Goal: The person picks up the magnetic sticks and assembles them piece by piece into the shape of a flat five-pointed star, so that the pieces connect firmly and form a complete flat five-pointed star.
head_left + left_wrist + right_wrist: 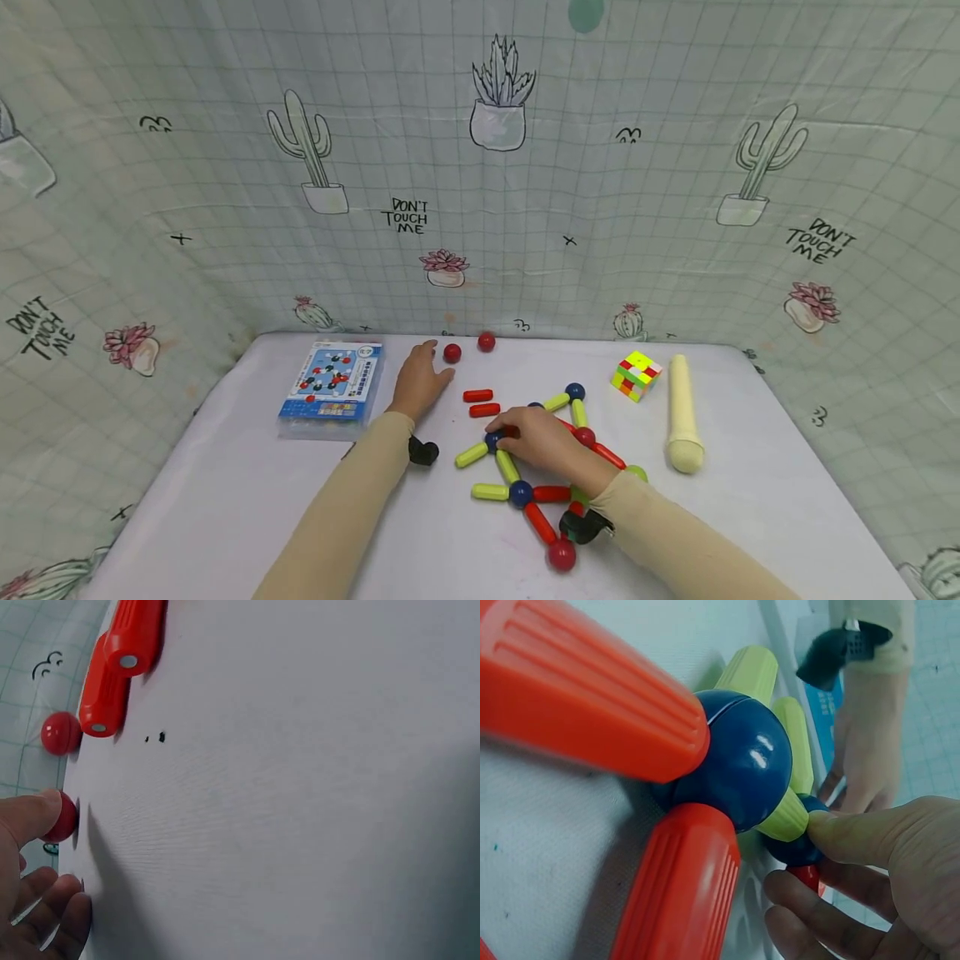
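A flat structure of magnetic rods and balls (551, 454) in red, yellow-green and blue lies on the white table (225, 500). My right hand (504, 433) rests on its left part. The thumb (870, 836) presses a blue ball (793, 851) and the fingers pinch a short red rod (808, 876) at that ball. A larger blue ball (739, 769) joins red and yellow-green rods close by. My left hand (431, 367) lies further back, fingers relaxed, its thumb (34, 814) touching a red ball (67, 819). A second red ball (60, 733) and two loose red rods (105, 690) lie near.
A blue instruction box (332, 385) lies at the left. A colour cube (636, 375) and a cream cylinder (684, 414) sit at the right. A cactus-print cloth (480, 208) walls in the table on three sides.
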A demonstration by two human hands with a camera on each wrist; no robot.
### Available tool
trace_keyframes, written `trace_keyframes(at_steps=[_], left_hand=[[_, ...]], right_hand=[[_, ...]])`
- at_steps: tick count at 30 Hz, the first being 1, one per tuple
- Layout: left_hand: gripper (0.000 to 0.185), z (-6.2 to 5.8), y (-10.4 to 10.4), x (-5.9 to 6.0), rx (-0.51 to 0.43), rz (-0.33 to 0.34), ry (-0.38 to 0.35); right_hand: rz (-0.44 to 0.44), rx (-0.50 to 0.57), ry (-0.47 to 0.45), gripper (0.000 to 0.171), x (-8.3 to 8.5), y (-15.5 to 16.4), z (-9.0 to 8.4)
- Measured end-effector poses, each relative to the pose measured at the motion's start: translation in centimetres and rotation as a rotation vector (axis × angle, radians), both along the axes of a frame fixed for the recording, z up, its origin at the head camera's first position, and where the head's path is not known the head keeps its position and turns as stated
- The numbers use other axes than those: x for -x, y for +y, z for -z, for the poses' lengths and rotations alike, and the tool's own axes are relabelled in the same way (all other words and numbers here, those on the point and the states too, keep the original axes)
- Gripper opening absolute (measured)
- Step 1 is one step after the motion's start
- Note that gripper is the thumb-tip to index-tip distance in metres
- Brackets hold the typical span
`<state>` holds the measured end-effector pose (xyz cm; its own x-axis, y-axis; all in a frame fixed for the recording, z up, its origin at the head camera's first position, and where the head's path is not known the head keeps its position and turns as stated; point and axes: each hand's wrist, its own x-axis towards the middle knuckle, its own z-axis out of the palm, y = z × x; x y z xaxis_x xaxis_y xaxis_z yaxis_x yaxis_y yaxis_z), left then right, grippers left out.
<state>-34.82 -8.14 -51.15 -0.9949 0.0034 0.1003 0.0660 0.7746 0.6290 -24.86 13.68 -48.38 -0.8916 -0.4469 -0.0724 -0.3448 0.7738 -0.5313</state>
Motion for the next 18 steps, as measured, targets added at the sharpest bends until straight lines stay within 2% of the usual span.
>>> trace_keyframes(at_steps=[9,18], left_hand=[[0.051,-1.2,-0.3,0.5,0.01,0.051,-0.012],[0.03,-1.3,0.7,0.5,-0.009,0.046,0.018]], right_hand=[[-0.01,0.004,0.007,0.026,-0.1,-0.3,-0.1],[0.007,0.007,0.001,0.024,-0.2,-0.1,-0.1]])
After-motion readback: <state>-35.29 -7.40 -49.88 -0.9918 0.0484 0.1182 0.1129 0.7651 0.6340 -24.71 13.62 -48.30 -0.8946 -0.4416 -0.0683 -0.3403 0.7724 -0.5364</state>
